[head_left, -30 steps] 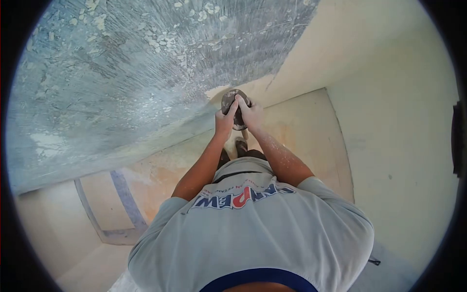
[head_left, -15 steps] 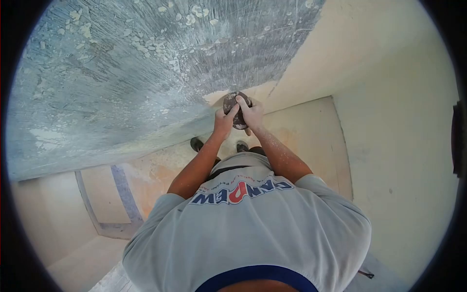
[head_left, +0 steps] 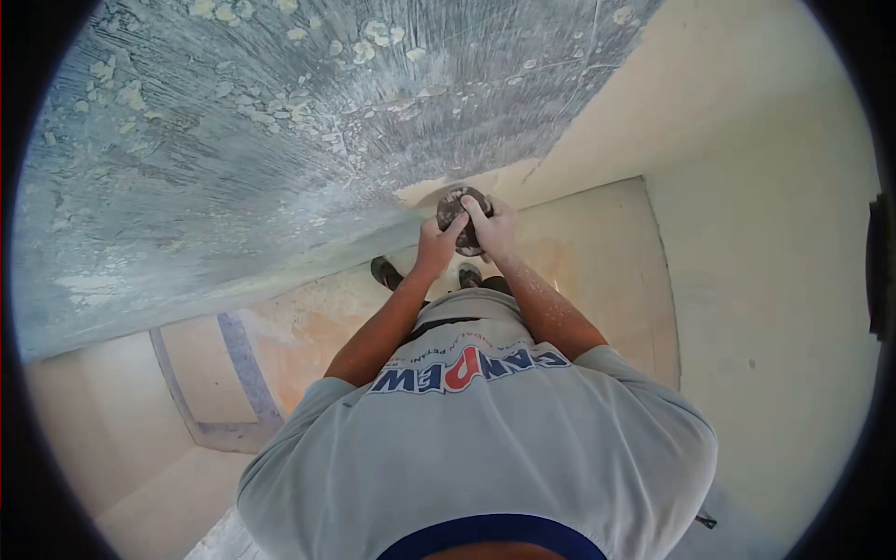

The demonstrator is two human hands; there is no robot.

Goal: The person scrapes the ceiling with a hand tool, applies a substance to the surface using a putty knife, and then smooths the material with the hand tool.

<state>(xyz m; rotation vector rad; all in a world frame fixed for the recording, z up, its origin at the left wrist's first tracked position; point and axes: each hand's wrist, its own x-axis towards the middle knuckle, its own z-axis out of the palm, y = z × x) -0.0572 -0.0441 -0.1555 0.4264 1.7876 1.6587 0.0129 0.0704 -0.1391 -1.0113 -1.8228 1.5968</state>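
Both of my hands grip a dark brown, rounded block (head_left: 452,207) smeared with white dust; its exact kind is not clear. My left hand (head_left: 436,246) is closed around its left side, thumb on top. On the other side, my right hand (head_left: 496,230), pale with dust, is wrapped round it with the thumb pressed on the top. The block is right by the wall (head_left: 280,140), close to a pale patch under the rough grey-blue surface. Whether its underside touches the wall is hidden. White specks cover my right forearm.
The grey-blue wall carries several cream blotches and meets a smooth cream area (head_left: 691,84) on the right. Below are my shoes (head_left: 470,275) on a stained, dusty floor (head_left: 597,252). A pale side wall (head_left: 756,308) stands to the right. A framed panel (head_left: 207,369) shows at lower left.
My hands and the block have shifted slightly down and to the right in view, and the view itself has moved a little. Both hands keep their hold.
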